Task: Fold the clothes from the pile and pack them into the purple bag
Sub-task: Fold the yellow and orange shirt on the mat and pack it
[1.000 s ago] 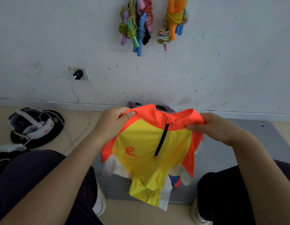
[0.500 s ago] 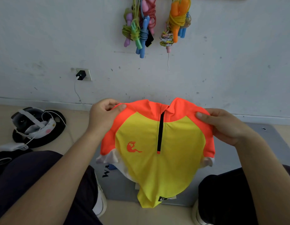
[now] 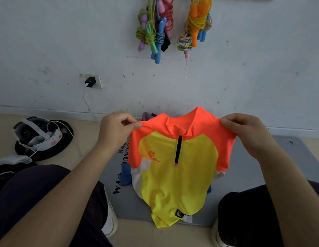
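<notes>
Head camera shows both arms reaching forward: the left hand [image 3: 116, 130] and right hand [image 3: 244, 131] each pinch a shoulder of the shirt [image 3: 178, 172], holding it up spread above the grey mat [image 3: 262, 175]. It has a yellow body, orange shoulders and sleeves, and a short black zip.

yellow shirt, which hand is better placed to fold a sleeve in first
Hard to call, slightly left. Both hands pinch the yellow shirt at its shoulders: left hand, right hand. The shirt hangs front-facing above the grey mat. The left-side sleeve hangs flatter and fully visible, so it looks easier to fold in.
</notes>
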`<act>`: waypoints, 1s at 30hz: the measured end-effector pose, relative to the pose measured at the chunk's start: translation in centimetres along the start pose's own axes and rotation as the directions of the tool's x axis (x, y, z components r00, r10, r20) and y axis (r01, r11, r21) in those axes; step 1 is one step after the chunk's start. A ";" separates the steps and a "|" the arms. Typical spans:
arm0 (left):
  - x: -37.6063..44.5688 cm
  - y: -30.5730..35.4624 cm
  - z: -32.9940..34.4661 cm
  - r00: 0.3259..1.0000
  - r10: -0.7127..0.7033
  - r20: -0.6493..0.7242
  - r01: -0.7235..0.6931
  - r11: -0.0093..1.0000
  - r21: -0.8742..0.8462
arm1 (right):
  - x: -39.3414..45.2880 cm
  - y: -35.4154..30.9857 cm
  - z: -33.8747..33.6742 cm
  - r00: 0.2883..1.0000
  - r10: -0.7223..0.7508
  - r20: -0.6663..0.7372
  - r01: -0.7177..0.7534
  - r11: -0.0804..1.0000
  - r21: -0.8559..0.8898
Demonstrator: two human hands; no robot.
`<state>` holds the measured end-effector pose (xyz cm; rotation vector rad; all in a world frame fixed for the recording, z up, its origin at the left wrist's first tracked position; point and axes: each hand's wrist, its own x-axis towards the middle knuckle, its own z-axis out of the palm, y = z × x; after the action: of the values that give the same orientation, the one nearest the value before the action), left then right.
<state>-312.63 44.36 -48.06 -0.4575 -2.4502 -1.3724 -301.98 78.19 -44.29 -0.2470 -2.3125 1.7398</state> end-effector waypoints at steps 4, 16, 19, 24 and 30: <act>-0.3 -0.1 0.2 0.995 -0.023 0.092 0.017 0.998 0.064 | 0.0 -0.1 0.0 1.000 0.006 -0.003 -0.006 0.998 -0.061; 0.3 -0.2 0.1 0.989 -0.145 0.035 0.149 0.971 -0.187 | 0.1 0.0 0.8 0.996 0.072 0.062 -0.082 0.980 0.179; 0.3 0.1 0.4 0.982 -0.185 0.030 0.186 0.941 -0.284 | 0.2 0.3 0.9 0.999 -0.032 -0.022 0.036 0.975 0.217; 0.4 0.2 -0.2 0.991 -0.110 0.080 0.128 0.952 -0.277 | 0.2 0.3 1.4 0.991 -0.092 -0.093 0.077 0.985 -0.153; 0.4 0.1 -0.5 0.947 -0.143 0.288 0.083 0.974 0.212 | -0.1 -0.3 0.4 0.967 0.158 0.198 -0.035 0.858 -0.513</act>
<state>-312.89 44.06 -47.61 -0.5176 -2.8684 -1.1543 -301.95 77.72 -44.08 -0.2632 -2.9552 1.2115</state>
